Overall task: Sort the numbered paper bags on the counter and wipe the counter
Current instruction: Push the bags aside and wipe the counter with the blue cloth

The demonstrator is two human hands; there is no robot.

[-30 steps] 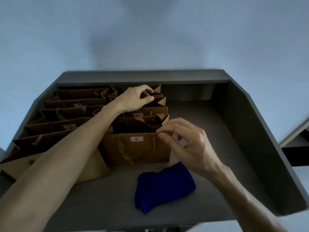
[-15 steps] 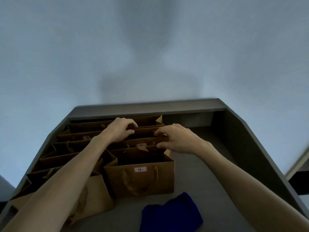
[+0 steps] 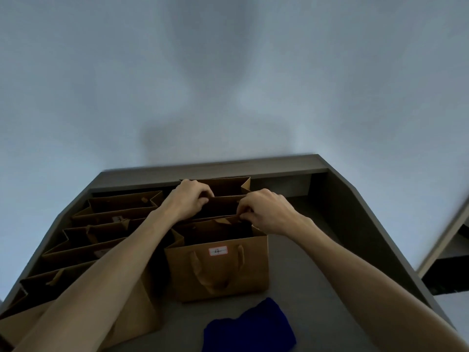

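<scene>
Head view: left hand (image 3: pixel 187 199) and right hand (image 3: pixel 266 210), fingers curled, each grip pinching the top rim of a middle paper bag (image 3: pixel 223 205) in the right column. Bag marked 4 (image 3: pixel 218 270) stands just in front. Blue cloth (image 3: pixel 250 326) on the tabletop (image 3: pixel 304 288), near edge. More bags (image 3: pixel 106 224) stand in a column at left.

Both bare forearms reach forward from the bottom corners, converging toward the middle. The left hand (image 3: pixel 188 201) lies knuckles up, its fingers curled down and pinching the top edge of a paper bag (image 3: pixel 223 207) at its left end. The right hand (image 3: pixel 266 212) mirrors it — back of the hand up, fingers bent under, thumb and fingertips pinching the same bag's rim at the right end. The wrists sit level, the hands near each other but apart.
</scene>
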